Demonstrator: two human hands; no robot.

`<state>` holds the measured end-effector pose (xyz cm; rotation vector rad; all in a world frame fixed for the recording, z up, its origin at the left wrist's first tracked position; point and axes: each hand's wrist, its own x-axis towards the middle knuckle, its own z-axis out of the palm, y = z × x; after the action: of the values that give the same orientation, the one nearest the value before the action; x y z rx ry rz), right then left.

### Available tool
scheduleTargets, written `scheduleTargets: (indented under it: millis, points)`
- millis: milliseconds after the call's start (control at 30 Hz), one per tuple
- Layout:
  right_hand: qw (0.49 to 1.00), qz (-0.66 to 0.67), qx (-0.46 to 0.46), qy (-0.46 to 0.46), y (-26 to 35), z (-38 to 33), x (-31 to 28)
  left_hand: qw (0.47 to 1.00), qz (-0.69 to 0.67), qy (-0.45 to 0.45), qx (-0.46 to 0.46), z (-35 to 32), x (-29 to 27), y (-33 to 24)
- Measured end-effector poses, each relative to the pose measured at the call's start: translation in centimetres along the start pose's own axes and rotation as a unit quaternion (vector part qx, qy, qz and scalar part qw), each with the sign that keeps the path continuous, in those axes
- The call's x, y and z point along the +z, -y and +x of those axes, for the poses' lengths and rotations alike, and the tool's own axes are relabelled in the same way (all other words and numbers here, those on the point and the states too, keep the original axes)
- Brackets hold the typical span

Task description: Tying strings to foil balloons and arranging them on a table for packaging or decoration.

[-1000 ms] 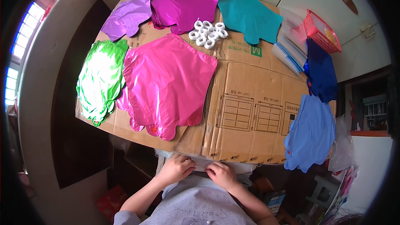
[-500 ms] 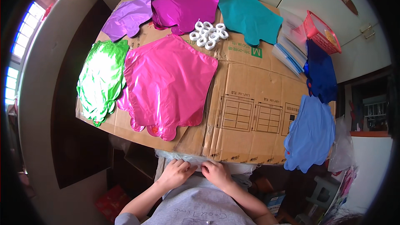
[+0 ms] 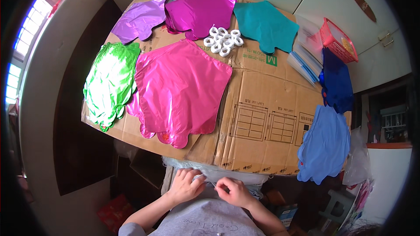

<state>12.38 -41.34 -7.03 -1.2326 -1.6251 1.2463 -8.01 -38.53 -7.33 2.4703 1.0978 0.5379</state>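
My left hand [image 3: 187, 186] and my right hand [image 3: 235, 192] are close together in front of my body, just off the table's near edge. The fingers of both are curled into a pinch. A thin pale strand seems to run between them, but it is too fine to name. Behind my fingers, clear plastic film [image 3: 175, 163] bunches along the cardboard's edge. A stack of flat pink foil balloons [image 3: 181, 91] lies on the cardboard [image 3: 258, 87] beyond my hands. White string coils [image 3: 217, 48] sit in a cluster farther back.
Flat foil balloons in green [image 3: 109, 83], lilac [image 3: 140, 19], magenta [image 3: 201, 13], teal [image 3: 267, 24], dark blue [image 3: 339, 81] and light blue [image 3: 324, 144] ring the cardboard. Plastic sleeves [image 3: 304, 63] and a red basket [image 3: 337, 41] are at the right. A grey stool [image 3: 337, 207] stands below.
My hands have come slightly down toward my body and a little farther apart, the right one moving rightward. A thin strand now shows between them. The view has shifted slightly.
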Motion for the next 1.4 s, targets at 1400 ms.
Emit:
scheduleTargets:
  millis: [1400]
  points:
    - [0.861,0.288,-0.388,-0.158,10.7,-18.9,-24.7,0.964,-0.223,0.138,0.043,3.6,-1.2,-0.4]
